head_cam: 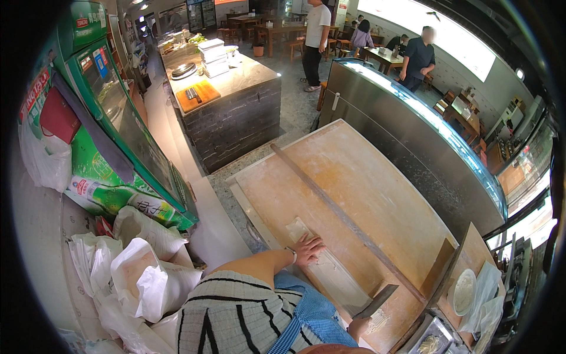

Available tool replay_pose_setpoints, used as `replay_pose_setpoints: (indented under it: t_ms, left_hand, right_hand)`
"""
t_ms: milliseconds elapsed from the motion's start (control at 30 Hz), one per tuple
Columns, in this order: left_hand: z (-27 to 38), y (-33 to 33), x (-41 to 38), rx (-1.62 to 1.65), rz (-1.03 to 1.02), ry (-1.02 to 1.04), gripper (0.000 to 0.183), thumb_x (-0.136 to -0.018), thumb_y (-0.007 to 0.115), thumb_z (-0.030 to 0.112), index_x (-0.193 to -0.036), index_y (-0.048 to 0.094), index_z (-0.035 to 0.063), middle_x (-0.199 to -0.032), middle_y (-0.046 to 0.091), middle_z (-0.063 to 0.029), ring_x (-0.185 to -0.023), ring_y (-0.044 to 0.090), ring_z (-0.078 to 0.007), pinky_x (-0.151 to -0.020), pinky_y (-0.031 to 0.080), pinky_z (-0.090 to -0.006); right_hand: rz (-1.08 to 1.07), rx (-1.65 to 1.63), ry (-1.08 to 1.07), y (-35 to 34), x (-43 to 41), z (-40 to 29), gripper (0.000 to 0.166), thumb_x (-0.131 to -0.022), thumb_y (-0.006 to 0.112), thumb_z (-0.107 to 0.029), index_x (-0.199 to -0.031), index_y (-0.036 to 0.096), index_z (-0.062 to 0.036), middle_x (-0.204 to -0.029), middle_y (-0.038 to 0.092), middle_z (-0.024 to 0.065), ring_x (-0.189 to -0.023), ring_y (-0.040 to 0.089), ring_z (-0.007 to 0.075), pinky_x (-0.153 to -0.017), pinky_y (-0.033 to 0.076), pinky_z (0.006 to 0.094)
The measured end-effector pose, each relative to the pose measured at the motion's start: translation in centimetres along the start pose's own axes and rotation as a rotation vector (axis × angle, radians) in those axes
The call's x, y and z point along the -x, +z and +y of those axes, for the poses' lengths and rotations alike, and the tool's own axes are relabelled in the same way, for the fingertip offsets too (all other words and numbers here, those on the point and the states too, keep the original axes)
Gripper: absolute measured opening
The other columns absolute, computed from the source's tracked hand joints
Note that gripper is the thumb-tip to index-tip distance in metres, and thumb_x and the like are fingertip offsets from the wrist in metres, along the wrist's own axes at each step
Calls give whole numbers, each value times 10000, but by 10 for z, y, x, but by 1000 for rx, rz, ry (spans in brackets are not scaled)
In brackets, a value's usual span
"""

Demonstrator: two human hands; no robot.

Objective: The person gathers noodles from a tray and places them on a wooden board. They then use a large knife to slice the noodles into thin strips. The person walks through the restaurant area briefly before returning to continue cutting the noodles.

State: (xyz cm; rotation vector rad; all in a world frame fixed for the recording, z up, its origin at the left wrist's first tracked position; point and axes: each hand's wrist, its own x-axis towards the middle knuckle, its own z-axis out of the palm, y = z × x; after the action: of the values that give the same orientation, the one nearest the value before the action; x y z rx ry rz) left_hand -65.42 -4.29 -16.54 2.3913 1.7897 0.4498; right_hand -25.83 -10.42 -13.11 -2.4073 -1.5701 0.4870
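A long folded strip of pale dough lies along the near side of the floured wooden board. My left hand rests flat on the dough near its far-left part, palm down, with nothing gripped. My right hand, partly hidden by my body, is shut on a broad-bladed kitchen knife. Its blade stands at the dough's right end. Just right of the blade lie thin cut noodles on the board.
A long wooden rolling pin lies across the board. To the right are a white bowl of flour, plastic bags and a metal tray with noodles. White sacks and a green drinks fridge stand left. People are beyond the steel counter.
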Motion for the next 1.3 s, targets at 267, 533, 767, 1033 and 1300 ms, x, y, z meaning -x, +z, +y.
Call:
replay_pose_setpoints:
  t_ms: [267, 533, 767, 1033, 1300]
  left_hand:
    - [-1, 0, 3, 25, -41, -22, 600, -843, 505, 423, -1372, 358, 180, -1431, 305, -110, -1349, 240, -268, -1052, 137, -596]
    - [-4, 7, 2, 49, 52, 10, 637, -793, 588, 403, -1354, 381, 183, -1405, 332, -111, -1344, 253, -275, -1029, 172, -621]
    - [-3, 3, 6, 41, 29, -15, 656, -791, 579, 424, -1369, 364, 199, -1413, 339, -89, -1349, 251, -254, -1056, 144, -601]
    - [-4, 6, 0, 66, 35, 10, 682, -761, 619, 412, -1363, 375, 204, -1401, 349, -102, -1343, 257, -272, -1034, 175, -610]
    - [-7, 11, 0, 69, -28, 3, 700, -775, 606, 439, -1378, 337, 205, -1410, 322, -108, -1340, 253, -275, -1037, 174, -608]
  right_hand:
    - [1, 20, -15, -2, 2, -5, 257, -829, 488, -99, -1002, 412, 75, -822, 596, 317, -757, 606, 456, -637, 488, 520]
    - [-10, 61, -13, 13, -7, 15, 298, -872, 461, -169, -1031, 414, 79, -847, 603, 304, -752, 603, 453, -634, 491, 516]
    - [30, 124, -84, 18, -11, 18, 275, -884, 449, -181, -989, 424, 72, -807, 601, 298, -718, 607, 438, -589, 488, 517]
    - [54, 119, -66, 21, -15, 23, 296, -886, 454, -187, -1003, 402, 79, -791, 605, 291, -696, 612, 438, -548, 489, 517]
    - [61, 164, -3, 22, -13, 14, 351, -867, 461, -165, -1057, 386, 120, -791, 604, 304, -698, 616, 440, -553, 497, 515]
